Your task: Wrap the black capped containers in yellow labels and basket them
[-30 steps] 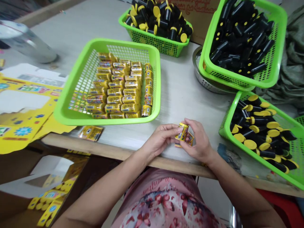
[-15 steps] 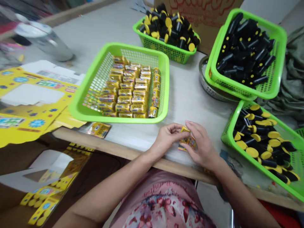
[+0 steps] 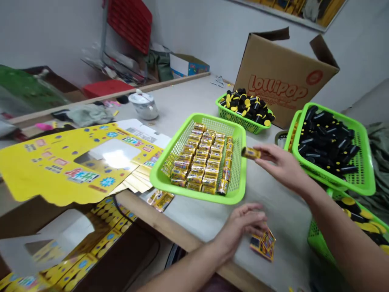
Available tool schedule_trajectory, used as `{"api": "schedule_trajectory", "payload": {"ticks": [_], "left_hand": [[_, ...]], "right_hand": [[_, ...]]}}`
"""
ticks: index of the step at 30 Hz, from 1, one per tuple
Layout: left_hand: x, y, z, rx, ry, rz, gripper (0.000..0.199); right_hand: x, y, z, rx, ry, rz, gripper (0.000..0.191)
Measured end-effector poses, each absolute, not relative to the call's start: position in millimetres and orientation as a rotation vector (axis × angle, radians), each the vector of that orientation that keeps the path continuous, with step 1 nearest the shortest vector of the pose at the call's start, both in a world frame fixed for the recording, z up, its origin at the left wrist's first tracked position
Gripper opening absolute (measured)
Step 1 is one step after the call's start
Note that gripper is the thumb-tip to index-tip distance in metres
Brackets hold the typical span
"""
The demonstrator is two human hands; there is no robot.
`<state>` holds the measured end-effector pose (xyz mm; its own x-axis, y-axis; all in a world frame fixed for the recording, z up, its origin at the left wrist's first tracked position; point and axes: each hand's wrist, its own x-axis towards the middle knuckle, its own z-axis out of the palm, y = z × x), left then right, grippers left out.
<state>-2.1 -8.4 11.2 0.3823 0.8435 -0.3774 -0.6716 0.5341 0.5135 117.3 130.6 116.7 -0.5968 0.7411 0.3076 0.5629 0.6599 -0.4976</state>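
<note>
Head view: we see our hands have parted — the right hand [image 3: 284,164] now pinches a small yellow-labelled cylinder [image 3: 251,153] between its fingertips, held out over the pale tabletop [image 3: 291,219] just beside a lime-green plastic mesh basket [image 3: 194,196], while the left hand [image 3: 243,225] has let go, fingers loose and open, just beside a flat printed yellow foil wrapper [image 3: 263,244].

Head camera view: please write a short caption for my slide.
Right hand holds a yellow tube by a green basket of tubes; left hand near a printed wrapper.
</note>
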Motion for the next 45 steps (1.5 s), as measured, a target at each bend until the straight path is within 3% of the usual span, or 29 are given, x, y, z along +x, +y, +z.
{"api": "schedule_trajectory", "payload": {"ticks": [8,14,18,21,25,30,32,37,45], "left_hand": [[5,-9,1,0.243,0.653,0.941,0.058],[14,-5,-18,0.264,0.584,0.879,0.076],[11,-6,-14,0.250,0.595,0.904,0.063],[3,-8,1,0.219,0.680,0.977,0.050],[-2,-2,10,0.201,0.760,1.116,0.038],[-1,3,6,0.300,0.801,1.172,0.031],[1,3,7,0.353,0.841,1.163,0.029],[5,3,6,0.604,0.981,1.137,0.028],[9,-11,1,1.374,1.222,0.990,0.026]], "right_hand": [[-35,254,75,-1.512,-2.159,0.625,0.024],[-55,270,52,-1.542,-2.213,0.603,0.015],[-50,267,62,-1.500,-2.201,0.581,0.017],[-20,245,76,-1.475,-2.162,0.548,0.021],[61,159,85,-1.093,-2.218,0.323,0.015],[160,2,67,-1.277,-2.249,0.077,0.021],[185,-38,41,-1.377,-2.287,0.063,0.014],[199,-64,-11,-1.428,-2.406,-0.023,0.029],[194,-62,-16,-1.451,-2.398,-0.009,0.029]]}}
